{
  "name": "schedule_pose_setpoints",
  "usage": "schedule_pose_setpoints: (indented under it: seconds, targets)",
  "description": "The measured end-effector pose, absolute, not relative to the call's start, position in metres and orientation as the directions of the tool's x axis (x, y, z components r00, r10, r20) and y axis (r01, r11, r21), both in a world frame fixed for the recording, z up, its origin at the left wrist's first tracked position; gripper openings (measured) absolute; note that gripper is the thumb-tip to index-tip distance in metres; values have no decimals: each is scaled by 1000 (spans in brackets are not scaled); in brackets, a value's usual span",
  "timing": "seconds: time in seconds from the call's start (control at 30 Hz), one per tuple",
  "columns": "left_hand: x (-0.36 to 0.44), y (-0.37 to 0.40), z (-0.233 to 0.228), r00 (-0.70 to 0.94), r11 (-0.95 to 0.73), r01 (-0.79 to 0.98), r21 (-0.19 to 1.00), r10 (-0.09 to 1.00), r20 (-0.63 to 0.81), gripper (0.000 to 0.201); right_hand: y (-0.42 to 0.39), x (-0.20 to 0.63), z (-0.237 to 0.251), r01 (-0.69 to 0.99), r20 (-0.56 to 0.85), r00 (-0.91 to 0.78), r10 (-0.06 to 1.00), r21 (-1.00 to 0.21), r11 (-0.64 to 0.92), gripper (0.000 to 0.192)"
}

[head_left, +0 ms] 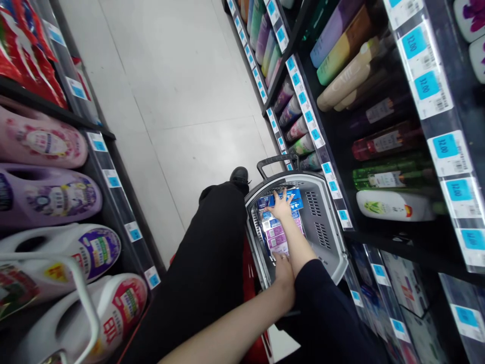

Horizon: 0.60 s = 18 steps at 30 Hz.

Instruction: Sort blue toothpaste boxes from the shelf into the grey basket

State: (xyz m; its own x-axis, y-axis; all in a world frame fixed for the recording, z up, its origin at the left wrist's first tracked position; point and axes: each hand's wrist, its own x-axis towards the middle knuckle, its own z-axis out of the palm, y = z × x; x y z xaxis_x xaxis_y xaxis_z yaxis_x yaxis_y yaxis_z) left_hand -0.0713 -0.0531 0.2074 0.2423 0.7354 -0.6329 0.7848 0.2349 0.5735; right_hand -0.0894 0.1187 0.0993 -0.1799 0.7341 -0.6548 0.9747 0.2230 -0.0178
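Note:
A grey shopping basket (333, 222) stands beside my leg, with small cartons packed along its left side. My right hand (281, 206), in a dark sleeve, reaches in with its fingers spread over a blue box (296, 198) and the cartons at the far end. Closer to me, my left hand (283, 268) has its fingers bent at the near end of the row, on a purple and white box (279, 245). Its fingertips are partly hidden. More purple boxes (275, 231) lie between the two hands.
Shelves with bottles (348, 81) and blue price tags (426, 83) run close along the right. Large detergent jugs (49, 197) line the left shelf. A grey tiled floor (174, 65) stretches ahead. The basket's handle (278, 159) is at its far edge, near my black shoe (239, 176).

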Motion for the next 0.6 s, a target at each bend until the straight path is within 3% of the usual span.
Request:
schedule_pose_setpoints:
  seconds: [0.17,0.33,0.47,0.6]
  targets:
    - [-82,-39,229,406,92,823,560,595,-694,80,118,-82,105,972,-556,-233,798,-128,195,79]
    - [-97,-27,235,362,101,819,566,675,-644,57,112,-59,133,955,-361,-166,918,-291,58,58]
    - [-111,-20,238,357,75,841,536,668,-654,46,91,2,205,908,-342,-254,905,-408,100,47]
    - [-120,-21,218,360,-9,881,474,661,-658,47,53,87,328,890,-247,-308,919,-416,187,31]
